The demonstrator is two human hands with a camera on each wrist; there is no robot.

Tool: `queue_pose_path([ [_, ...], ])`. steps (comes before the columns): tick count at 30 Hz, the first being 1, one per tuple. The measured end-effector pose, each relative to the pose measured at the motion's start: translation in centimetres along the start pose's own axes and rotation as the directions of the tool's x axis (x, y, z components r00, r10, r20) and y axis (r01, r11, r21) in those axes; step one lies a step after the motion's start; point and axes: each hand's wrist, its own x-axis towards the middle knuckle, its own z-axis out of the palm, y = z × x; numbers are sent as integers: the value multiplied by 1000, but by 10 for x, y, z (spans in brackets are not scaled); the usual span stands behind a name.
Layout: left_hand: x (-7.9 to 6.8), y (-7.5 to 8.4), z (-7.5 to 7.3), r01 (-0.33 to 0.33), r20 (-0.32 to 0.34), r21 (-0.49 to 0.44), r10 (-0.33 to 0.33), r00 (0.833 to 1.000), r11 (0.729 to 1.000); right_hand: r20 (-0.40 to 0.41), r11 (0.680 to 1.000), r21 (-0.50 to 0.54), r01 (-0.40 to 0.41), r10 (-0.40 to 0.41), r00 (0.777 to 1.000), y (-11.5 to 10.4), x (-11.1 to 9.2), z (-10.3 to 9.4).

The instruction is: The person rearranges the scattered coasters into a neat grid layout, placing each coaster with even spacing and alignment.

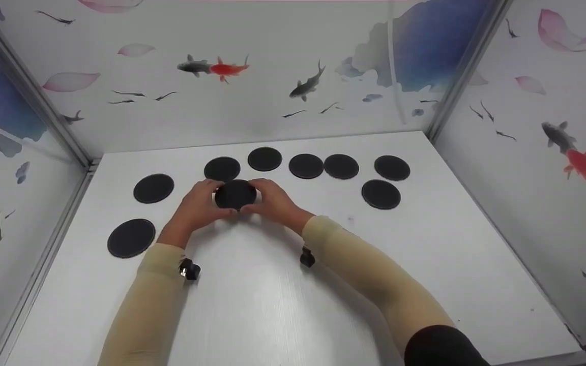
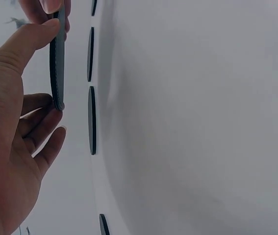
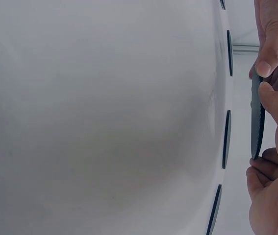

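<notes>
A round black coaster (image 1: 236, 194) is held level between both hands over the far middle of the table. My left hand (image 1: 197, 209) pinches its left edge, thumb at the near side and fingers at the far side. On the opposite edge, my right hand (image 1: 275, 204) grips in the same way. Seen edge-on in the left wrist view, the coaster (image 2: 59, 63) has a stitched rim and hangs apart from the table. Both thumbs meet near its close edge in the right wrist view. Just beyond it lies another black coaster (image 1: 222, 166), partly overlapped in the head view.
More black coasters lie flat in a loose arc: one near left (image 1: 131, 238), one far left (image 1: 153, 188), and several along the back towards a right-hand coaster (image 1: 381, 194). Printed panels (image 1: 272, 30) wall the white table (image 1: 252, 295) at the back and sides.
</notes>
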Motion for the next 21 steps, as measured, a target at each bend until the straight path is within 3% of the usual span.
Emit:
queue_pose_path([
  [14,4,11,2,-5,19,43,4,1000,999,0,1000,-1,-10,10,1000,7,-5,-2],
  [21,8,9,12,13,54,46,-15,998,999,42,999,-3,-46,46,998,13,-8,-2],
])
